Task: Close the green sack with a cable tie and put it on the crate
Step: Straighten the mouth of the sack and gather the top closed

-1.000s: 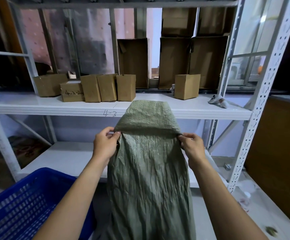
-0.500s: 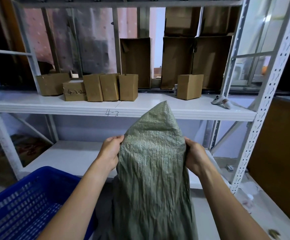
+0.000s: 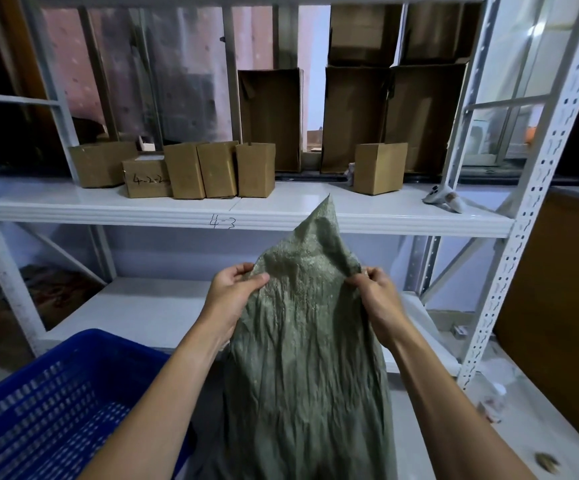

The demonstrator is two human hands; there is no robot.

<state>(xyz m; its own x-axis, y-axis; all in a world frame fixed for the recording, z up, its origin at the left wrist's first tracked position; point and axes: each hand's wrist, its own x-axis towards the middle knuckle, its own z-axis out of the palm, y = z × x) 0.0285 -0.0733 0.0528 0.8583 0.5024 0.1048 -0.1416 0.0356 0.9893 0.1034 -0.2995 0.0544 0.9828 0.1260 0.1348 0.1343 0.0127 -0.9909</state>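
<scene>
Two hands hold the sack [image 3: 302, 358] up in front of the person. The left hand [image 3: 236, 292] pinches its left edge and the right hand [image 3: 373, 294] pinches its right edge, both closed on the cloth. I think the top should now be bunched into one tight neck, so a tie can go round it. No tie shows. The sack is thin, woven, green and very crinkly, with a pointy top. The blue crate [image 3: 49, 407], full of little holes, sits low on the left. Behind stand plain brown boxes [image 3: 217, 169] on a smooth white shelf [image 3: 246, 211].
</scene>
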